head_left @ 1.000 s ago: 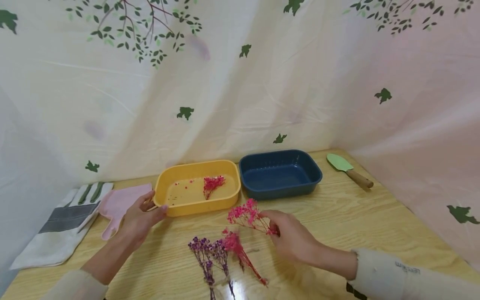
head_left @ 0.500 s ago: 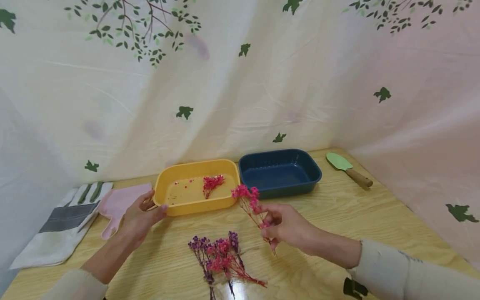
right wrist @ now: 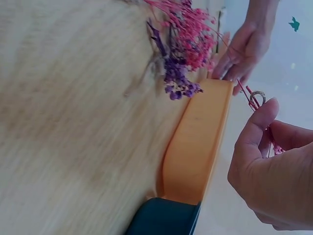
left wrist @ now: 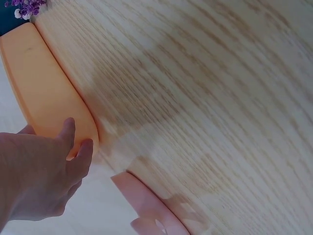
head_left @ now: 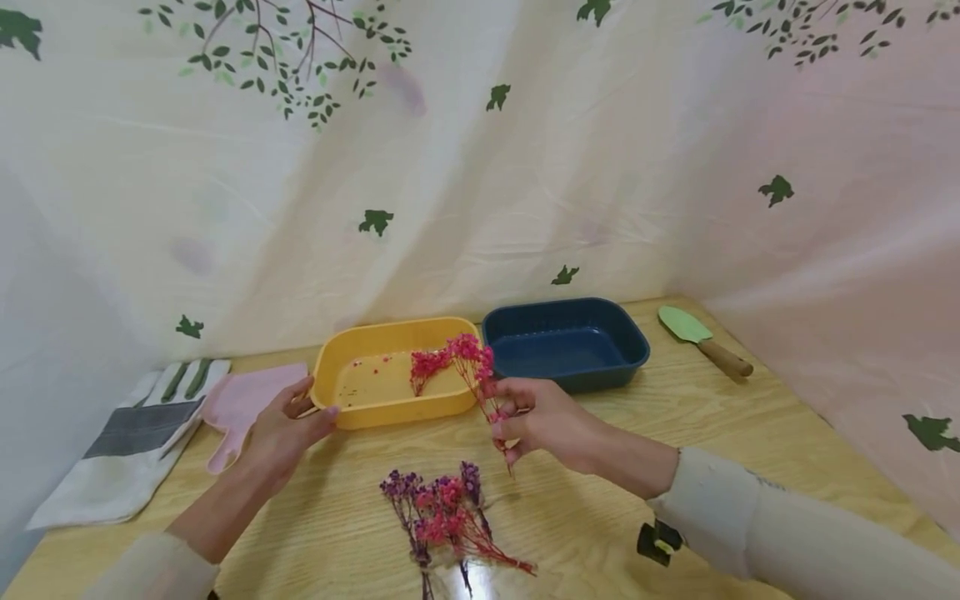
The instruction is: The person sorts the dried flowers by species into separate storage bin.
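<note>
A sprig of pink dried flowers (head_left: 472,360) is pinched between the thumb and fingers of my right hand (head_left: 555,425). Its blossoms overlap the right end of a yellow tray (head_left: 408,410) in the head view, with the stems pointing down toward me. In the right wrist view, a small ring (right wrist: 257,97) shows at the stems by the thumb. My left hand (head_left: 288,429) holds the tray's near left corner, thumb on the front wall. Inside the tray lie another pink bunch (head_left: 426,372) and loose bits. Below it on the table, a pink bunch (head_left: 450,521) lies across purple dried flowers (head_left: 401,492).
A dark blue tray (head_left: 566,382) stands right of the yellow one. Farther right lies a green trowel (head_left: 686,325) with a wooden handle. At left are a pink dustpan-like piece (head_left: 251,396) and a folded cloth (head_left: 142,433). A printed curtain (head_left: 480,192) hangs behind the table.
My right hand has separated the pink sprig from the other bunch and moved it up and left to the tray. The other bunch has dropped across the purple flowers. The left hand stays put.
</note>
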{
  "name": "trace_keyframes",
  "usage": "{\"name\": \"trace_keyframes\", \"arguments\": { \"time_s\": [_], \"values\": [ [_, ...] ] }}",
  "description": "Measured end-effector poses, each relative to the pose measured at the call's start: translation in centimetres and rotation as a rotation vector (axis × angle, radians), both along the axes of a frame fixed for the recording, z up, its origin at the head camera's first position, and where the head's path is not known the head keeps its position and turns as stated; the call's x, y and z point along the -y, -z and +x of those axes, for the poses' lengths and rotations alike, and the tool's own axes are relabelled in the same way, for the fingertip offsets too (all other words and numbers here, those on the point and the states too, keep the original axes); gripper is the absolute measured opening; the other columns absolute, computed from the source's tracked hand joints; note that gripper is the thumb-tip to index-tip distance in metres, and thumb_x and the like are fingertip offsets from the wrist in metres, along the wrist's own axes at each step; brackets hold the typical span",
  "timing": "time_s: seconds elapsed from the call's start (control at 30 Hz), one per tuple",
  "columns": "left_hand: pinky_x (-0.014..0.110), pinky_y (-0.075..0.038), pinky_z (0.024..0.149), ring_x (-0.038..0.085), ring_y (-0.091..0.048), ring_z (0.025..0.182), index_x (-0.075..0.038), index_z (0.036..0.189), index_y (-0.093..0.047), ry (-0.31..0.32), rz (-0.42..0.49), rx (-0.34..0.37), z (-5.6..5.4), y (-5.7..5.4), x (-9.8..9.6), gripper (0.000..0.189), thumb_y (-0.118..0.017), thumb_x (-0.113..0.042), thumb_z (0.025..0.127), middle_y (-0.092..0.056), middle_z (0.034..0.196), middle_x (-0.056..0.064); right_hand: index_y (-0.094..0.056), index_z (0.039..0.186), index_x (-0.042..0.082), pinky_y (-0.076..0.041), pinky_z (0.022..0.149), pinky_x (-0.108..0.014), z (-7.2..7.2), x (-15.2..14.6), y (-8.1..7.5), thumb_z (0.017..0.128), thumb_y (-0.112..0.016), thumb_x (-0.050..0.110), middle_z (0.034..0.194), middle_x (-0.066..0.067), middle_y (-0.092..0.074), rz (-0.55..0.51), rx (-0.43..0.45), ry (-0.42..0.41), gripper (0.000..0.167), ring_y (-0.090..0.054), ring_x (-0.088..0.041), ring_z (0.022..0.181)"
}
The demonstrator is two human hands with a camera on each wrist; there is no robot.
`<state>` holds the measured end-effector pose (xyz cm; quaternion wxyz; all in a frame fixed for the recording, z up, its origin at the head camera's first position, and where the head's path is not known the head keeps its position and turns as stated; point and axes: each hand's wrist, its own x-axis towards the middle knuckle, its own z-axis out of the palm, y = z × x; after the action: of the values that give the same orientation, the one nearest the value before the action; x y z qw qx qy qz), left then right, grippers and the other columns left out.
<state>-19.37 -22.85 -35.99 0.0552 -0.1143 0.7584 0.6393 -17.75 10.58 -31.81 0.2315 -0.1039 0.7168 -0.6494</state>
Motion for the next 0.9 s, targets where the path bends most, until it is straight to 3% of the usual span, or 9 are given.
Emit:
{"name": "trace_keyframes", "arguments": {
  "time_s": [0.17,0.63,0.9],
  "values": [
    [0.032,-0.05,0.094,0.037,-0.039,0.131,-0.005,0.154,-0.007,0.004,0.01,-0.015,0.0,0.0,-0.1,0.083,-0.063,-0.007,0.093,-0.021,0.153,0.029,-0.053,0.13,-0.001,-0.059,0.062,-0.032,-1.6,1.6,-0.2,0.09,-0.061,-0.006,0.088,-0.01,-0.051,-0.015,0.004,-0.004,0.042,-0.062,-0.02,0.075],
    [0.034,-0.048,0.095,0.038,-0.039,0.132,-0.008,0.155,-0.006,-0.009,-0.007,0.023,0.0,-0.4,-0.3,0.084,-0.063,-0.008,0.093,-0.021,0.153,0.028,-0.048,0.137,0.002,-0.06,0.064,-0.032,-6.3,5.3,-2.0,0.091,-0.059,-0.006,0.093,-0.016,-0.057,-0.006,0.041,0.032,0.047,-0.061,-0.022,0.076],
    [0.03,-0.051,0.092,0.039,-0.039,0.132,-0.006,0.155,-0.006,0.004,-0.015,0.001,0.1,-0.2,-0.2,0.083,-0.063,-0.009,0.093,-0.022,0.152,0.03,-0.048,0.134,0.003,-0.06,0.063,-0.03,-8.9,6.9,-1.8,0.09,-0.059,-0.006,0.09,-0.013,-0.056,0.017,0.081,0.076,0.046,-0.057,-0.02,0.072]
  ]
}}
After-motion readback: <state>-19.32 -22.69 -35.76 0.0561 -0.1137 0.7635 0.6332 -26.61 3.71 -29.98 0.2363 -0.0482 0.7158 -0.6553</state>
